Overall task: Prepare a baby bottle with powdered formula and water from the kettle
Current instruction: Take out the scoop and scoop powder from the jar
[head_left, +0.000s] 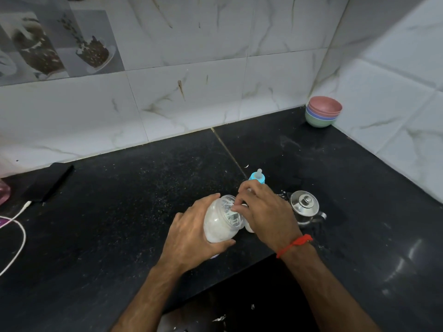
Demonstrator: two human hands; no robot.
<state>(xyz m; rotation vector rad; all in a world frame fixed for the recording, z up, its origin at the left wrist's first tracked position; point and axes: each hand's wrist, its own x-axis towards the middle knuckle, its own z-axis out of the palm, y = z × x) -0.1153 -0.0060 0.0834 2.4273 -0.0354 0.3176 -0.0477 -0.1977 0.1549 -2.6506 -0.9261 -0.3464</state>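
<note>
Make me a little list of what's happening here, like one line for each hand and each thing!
left hand: grips the jar, tilted toward the right hand
jar: clear, holds white powder, no lid on
right hand: fingers pinch something at the jar's mouth; too small to tell what
bottle top: blue ring with teat, behind the right hand
kettle: small, shiny metal, lid on, right of the hands
bowls: coloured stack in the far corner
counter: black, speckled with spilled white bits
</note>
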